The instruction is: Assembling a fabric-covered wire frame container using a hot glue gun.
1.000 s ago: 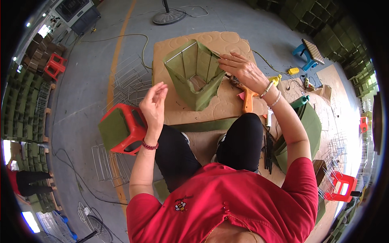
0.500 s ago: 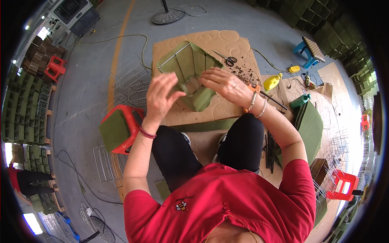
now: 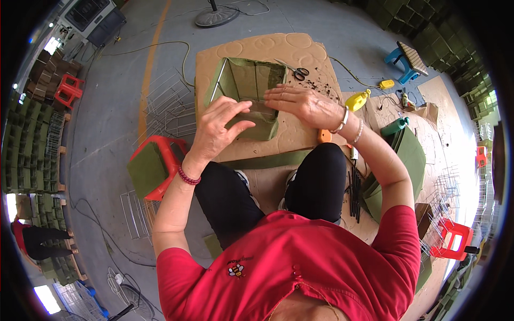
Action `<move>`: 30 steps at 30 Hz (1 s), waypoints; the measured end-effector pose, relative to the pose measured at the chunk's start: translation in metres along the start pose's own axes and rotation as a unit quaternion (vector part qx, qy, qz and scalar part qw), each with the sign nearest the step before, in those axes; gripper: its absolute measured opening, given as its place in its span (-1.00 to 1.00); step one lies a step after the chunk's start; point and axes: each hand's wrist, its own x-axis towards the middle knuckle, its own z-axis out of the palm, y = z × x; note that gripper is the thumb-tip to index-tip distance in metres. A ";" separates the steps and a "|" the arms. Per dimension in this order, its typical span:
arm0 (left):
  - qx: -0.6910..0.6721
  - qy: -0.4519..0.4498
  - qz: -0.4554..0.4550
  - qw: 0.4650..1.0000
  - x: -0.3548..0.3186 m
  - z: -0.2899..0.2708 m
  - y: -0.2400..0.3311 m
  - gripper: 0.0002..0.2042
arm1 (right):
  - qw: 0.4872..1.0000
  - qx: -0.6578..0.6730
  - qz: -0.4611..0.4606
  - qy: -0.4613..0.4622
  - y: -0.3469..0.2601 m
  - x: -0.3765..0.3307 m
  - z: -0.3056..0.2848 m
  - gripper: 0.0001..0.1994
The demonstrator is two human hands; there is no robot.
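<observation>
A green fabric box (image 3: 250,80) on a metal wire frame lies on the cardboard-topped worktable in front of me, its hollow inside showing. My left hand (image 3: 218,127) is at the box's near left side, thumb and fingers spread apart in a curve with nothing seen between them. Over the right side of the box, my right hand (image 3: 300,104) is stretched out flat, fingers side by side. Whether its fingertips touch the fabric is hard to tell. Black-handled scissors (image 3: 301,74) lie just beyond the box, among dark scraps.
A yellow bottle (image 3: 357,100) and an orange-handled tool (image 3: 324,136) are at the table's right. Left stands a red stool (image 3: 170,155) bearing a green panel. Stacked green panels (image 3: 402,166), a green bottle (image 3: 395,126) and black rods (image 3: 354,193) lie to the right. Wire frames (image 3: 168,109) rest on the floor.
The box has turned from a diamond-like slant to squarer with the table. Both hands have shifted slightly, and the right hand has flattened out. The whole view has moved a little.
</observation>
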 end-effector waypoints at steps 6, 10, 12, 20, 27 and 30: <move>0.015 -0.051 -0.038 0.998 0.011 0.011 0.010 -0.57 | 0.989 0.119 0.058 0.060 -0.003 0.001 0.022 -0.68; -0.014 -0.074 -0.139 0.987 0.018 0.010 0.020 -0.56 | 0.985 0.134 0.060 0.087 -0.003 0.001 0.025 -0.70; -0.028 -0.101 -0.179 0.978 0.022 0.009 0.021 -0.57 | 0.985 0.132 0.065 0.094 -0.006 0.002 0.024 -0.73; -0.069 -0.117 -0.223 0.965 0.031 0.020 0.013 -0.63 | 0.984 0.127 0.065 0.106 -0.006 -0.001 0.026 -0.78; -0.079 -0.191 -0.255 0.945 0.043 0.013 0.010 -0.64 | 0.985 0.115 0.071 0.107 -0.010 0.001 0.023 -0.78; -0.110 -0.199 -0.239 0.944 0.044 0.014 0.009 -0.62 | 0.985 0.116 0.072 0.105 -0.009 0.000 0.024 -0.79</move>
